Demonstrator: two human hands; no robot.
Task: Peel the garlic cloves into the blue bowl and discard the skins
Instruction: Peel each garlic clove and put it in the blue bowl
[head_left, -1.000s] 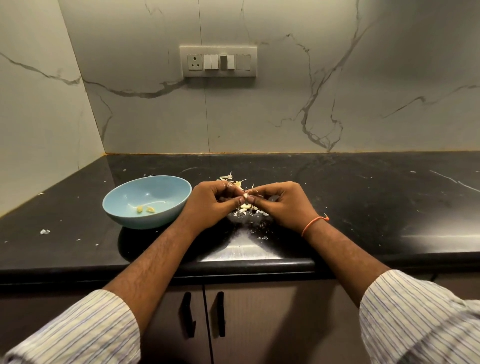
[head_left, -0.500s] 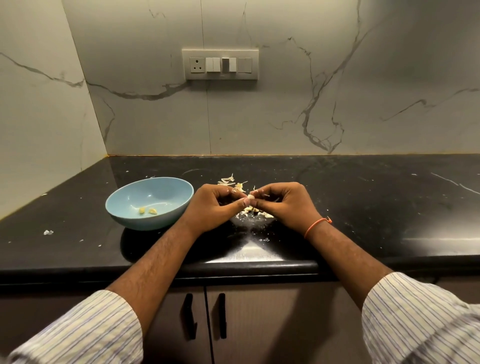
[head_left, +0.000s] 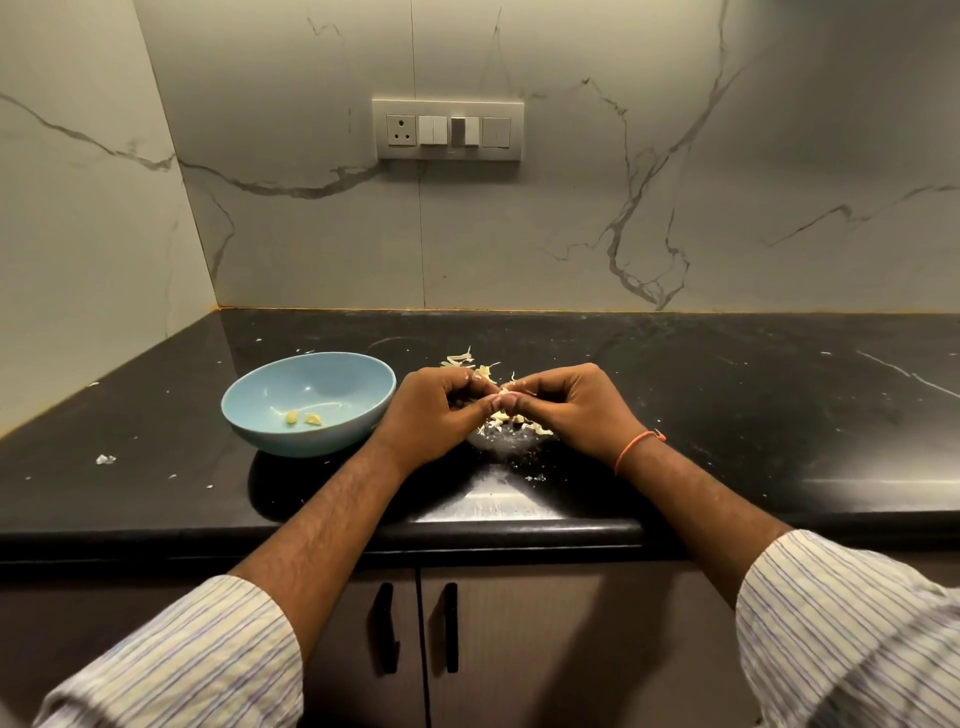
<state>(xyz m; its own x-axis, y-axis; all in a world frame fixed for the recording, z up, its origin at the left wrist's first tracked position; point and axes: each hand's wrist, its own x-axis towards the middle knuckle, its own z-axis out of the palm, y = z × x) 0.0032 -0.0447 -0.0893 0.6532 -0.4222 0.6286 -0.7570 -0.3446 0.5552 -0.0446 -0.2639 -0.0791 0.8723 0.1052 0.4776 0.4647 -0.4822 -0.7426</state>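
Left hand (head_left: 434, 410) and right hand (head_left: 566, 408) curled thumb to thumb over skins (head_left: 498, 418) on the counter (head_left: 727, 405). Clove between them hidden; grip impossible to tell. Two peeled cloves (head_left: 303, 418) in the blue bowl (head_left: 309, 402), left.

Grey-veined white marble walls (head_left: 623, 218) meet in a corner at the left. A switch plate (head_left: 448, 129) with one socket sits on the back wall. Below runs a glossy black worktop (head_left: 753, 415), catching soft light near its front edge, above brown cabinet doors (head_left: 545, 649) with black handles (head_left: 384, 629).
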